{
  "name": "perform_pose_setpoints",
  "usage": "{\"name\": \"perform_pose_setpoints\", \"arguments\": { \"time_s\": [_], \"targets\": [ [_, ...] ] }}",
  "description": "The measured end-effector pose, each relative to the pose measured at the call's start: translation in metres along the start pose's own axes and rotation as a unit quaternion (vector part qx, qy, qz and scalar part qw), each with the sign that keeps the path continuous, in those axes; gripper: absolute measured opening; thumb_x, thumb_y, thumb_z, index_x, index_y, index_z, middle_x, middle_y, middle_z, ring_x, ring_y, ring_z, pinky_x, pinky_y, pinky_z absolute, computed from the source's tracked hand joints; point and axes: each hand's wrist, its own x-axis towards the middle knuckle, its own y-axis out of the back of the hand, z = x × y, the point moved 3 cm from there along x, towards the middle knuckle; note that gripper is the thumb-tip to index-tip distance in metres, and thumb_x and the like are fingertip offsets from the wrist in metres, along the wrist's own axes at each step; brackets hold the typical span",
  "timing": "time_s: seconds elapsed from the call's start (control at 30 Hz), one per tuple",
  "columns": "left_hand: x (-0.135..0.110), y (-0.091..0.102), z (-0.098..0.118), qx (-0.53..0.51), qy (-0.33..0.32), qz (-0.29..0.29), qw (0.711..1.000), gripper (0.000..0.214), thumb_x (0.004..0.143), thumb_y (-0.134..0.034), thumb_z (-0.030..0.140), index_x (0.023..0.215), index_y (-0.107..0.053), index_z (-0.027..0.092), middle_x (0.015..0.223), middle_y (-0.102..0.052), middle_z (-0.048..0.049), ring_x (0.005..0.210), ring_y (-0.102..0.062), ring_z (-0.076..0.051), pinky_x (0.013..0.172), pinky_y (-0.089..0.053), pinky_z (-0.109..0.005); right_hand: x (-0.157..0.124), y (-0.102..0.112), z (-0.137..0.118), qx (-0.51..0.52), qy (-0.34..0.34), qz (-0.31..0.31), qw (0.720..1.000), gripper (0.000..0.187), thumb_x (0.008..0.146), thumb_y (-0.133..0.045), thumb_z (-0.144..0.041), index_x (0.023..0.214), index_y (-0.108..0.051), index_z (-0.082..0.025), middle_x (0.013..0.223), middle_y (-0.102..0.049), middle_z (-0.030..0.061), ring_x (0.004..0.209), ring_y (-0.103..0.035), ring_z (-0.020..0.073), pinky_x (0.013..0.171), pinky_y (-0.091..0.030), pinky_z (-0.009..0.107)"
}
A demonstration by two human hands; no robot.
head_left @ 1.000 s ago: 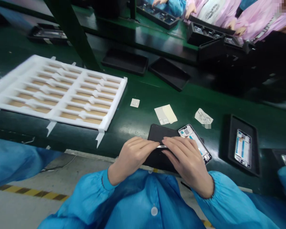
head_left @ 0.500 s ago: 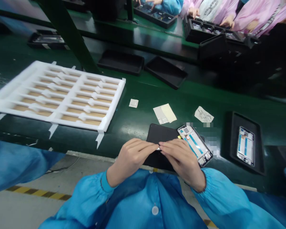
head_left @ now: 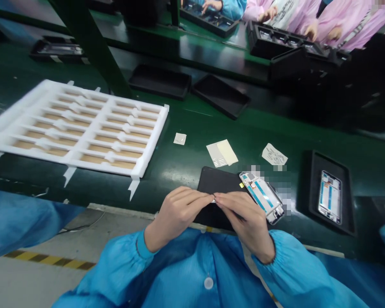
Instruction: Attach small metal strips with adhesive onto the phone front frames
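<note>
My left hand (head_left: 176,211) and my right hand (head_left: 244,218) meet fingertip to fingertip over a black tray (head_left: 214,184) at the near edge of the green belt. Both pinch a tiny pale part (head_left: 213,199) between them. An open phone frame (head_left: 261,196) with a blue inside lies tilted on the tray's right end, just beyond my right hand. Both sleeves are blue.
A white foam rack (head_left: 77,128) with several slots lies left. Paper scraps (head_left: 180,138), a sticker sheet (head_left: 222,152) and another slip (head_left: 273,155) lie on the belt (head_left: 186,119). A tray holding a phone frame (head_left: 330,190) sits right. Empty black trays (head_left: 221,96) and other people's hands are beyond.
My fingers have drawn closer together, from lying spread on the tray to a fingertip pinch on the small part. The phone frame has tilted a little more to the right.
</note>
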Motion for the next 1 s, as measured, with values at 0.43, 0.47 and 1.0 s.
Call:
{"name": "perform_pose_setpoints", "arguments": {
  "time_s": [0.43,0.47,1.0],
  "targets": [
    [0.001,-0.001,-0.001,0.012,-0.016,-0.004,1.0,0.018,0.093,-0.056,0.009,0.107,-0.064,0.016,0.1,-0.076,-0.0029,0.089,-0.071,-0.017,0.078,-0.052,-0.031,-0.004,0.001,0.001,-0.014,0.008,0.013,1.0,0.026,0.09,-0.06,-0.008,0.112,-0.065,-0.021,0.113,-0.073,0.0076,0.102,-0.068,0.0201,0.089,-0.056,0.04],
    [0.001,-0.002,-0.001,0.016,-0.017,-0.001,1.0,0.017,0.092,-0.057,0.01,0.107,-0.064,0.015,0.1,-0.076,-0.003,0.089,-0.071,-0.017,0.079,-0.052,-0.032,-0.002,0.001,0.002,0.012,-0.021,0.017,1.0,0.023,0.09,-0.059,-0.008,0.108,-0.066,-0.022,0.11,-0.073,0.0075,0.102,-0.068,0.0199,0.088,-0.057,0.039],
    [0.001,-0.004,0.0,0.014,-0.018,0.019,1.0,0.019,0.092,-0.056,0.008,0.108,-0.065,0.014,0.099,-0.076,-0.0047,0.087,-0.07,-0.017,0.078,-0.052,-0.031,-0.011,-0.006,-0.002,-0.09,0.088,0.035,0.991,0.031,0.084,-0.058,0.006,0.109,-0.062,-0.011,0.102,-0.072,0.013,0.099,-0.067,0.0207,0.096,-0.056,0.046]
  ]
}}
